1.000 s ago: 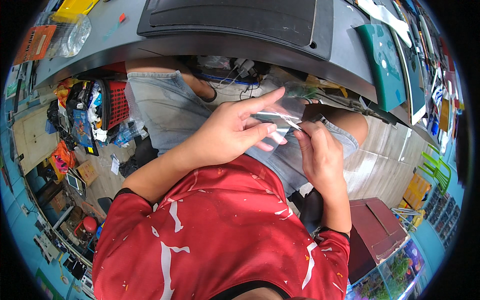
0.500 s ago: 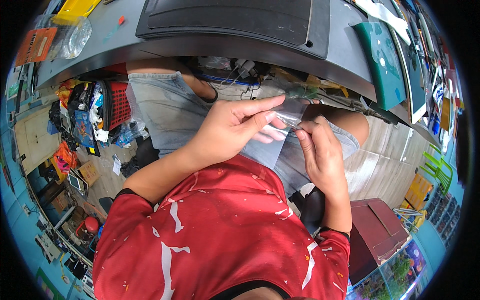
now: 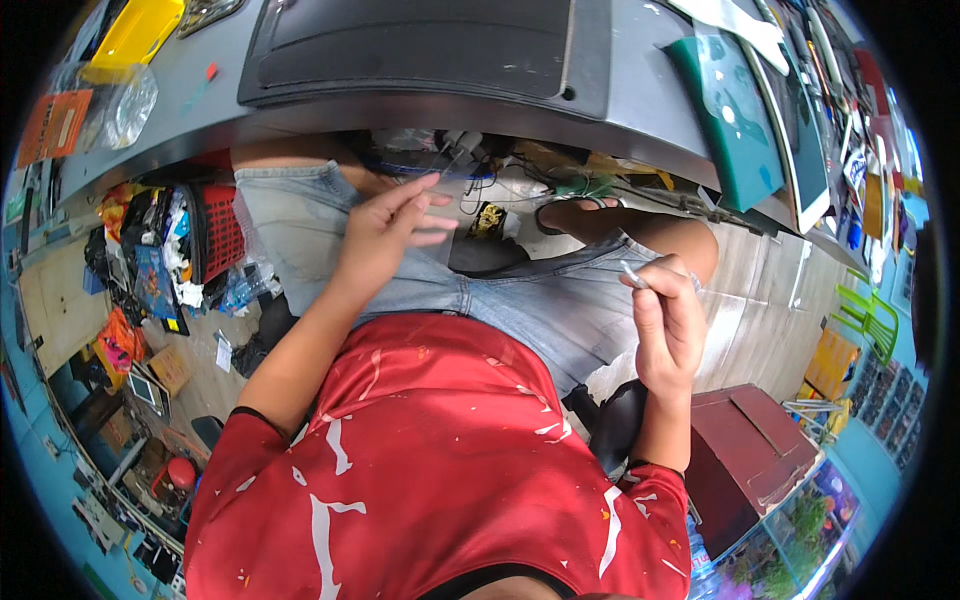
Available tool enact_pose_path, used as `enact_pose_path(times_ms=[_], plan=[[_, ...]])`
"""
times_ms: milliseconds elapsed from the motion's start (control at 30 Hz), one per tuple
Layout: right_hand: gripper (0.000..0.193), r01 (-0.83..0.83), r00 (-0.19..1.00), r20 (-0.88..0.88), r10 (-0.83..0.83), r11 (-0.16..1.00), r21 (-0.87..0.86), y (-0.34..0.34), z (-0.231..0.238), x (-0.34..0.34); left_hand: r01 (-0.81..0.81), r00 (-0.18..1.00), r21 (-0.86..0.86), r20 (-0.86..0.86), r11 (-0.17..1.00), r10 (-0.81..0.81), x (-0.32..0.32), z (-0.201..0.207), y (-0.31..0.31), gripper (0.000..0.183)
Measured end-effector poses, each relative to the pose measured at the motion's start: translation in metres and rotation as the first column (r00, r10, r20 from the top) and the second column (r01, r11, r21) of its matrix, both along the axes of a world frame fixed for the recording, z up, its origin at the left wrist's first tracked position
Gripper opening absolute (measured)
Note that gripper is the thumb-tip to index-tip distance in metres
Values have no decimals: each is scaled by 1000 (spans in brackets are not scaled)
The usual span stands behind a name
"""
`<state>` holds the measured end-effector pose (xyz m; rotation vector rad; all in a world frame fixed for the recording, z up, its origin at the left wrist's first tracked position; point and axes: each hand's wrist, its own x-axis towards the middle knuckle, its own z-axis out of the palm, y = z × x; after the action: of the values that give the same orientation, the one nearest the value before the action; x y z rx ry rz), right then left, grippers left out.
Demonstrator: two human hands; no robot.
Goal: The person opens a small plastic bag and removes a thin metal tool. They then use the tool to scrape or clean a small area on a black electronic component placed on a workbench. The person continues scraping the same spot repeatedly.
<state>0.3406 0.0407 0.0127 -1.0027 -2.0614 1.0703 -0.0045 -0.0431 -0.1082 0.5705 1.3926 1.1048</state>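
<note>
My left hand (image 3: 392, 228) is raised over my lap, its thumb and fingers pinching a clear plastic sheet (image 3: 436, 250). The sheet is so transparent that its edges are hard to follow. Well apart from it, above my right thigh, my right hand (image 3: 665, 318) is closed with the thumb against curled fingers. A small, slim, silvery piece (image 3: 631, 274) sticks out of that pinch; its kind I cannot make out.
Ahead stands a grey desk (image 3: 420, 112) bearing a black mat (image 3: 410, 50), with a green panel (image 3: 735, 120) at its right. Cables (image 3: 490, 175) lie beneath it. A red basket (image 3: 222, 230) is at left, a dark red box (image 3: 745, 460) at right.
My hands were together at the plastic sheet and have come apart: the left went left with the sheet, the right moved slightly right with the silvery piece.
</note>
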Motion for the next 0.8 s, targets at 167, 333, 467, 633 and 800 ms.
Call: enact_pose_path(times_ms=[167,333,467,633,800], plan=[[18,11,1000,-4,-11,1000,0,2,3,-9,110,984,64,131,992,-117,16,7,3,53],[18,-23,997,78,22,1000,13,5,14,-17,205,974,115,72,972,-214,15,12,-4,52],[19,-34,991,129,22,996,88,1,15,-18,215,956,177,165,961,-244,4,46,-21,66],[16,8,994,110,-18,996,89,2,-2,-11,166,938,272,254,948,-237,-20,84,-40,67],[16,-31,993,119,26,999,37,5,-5,-10,-59,959,382,278,922,-54,-66,122,-73,26]])
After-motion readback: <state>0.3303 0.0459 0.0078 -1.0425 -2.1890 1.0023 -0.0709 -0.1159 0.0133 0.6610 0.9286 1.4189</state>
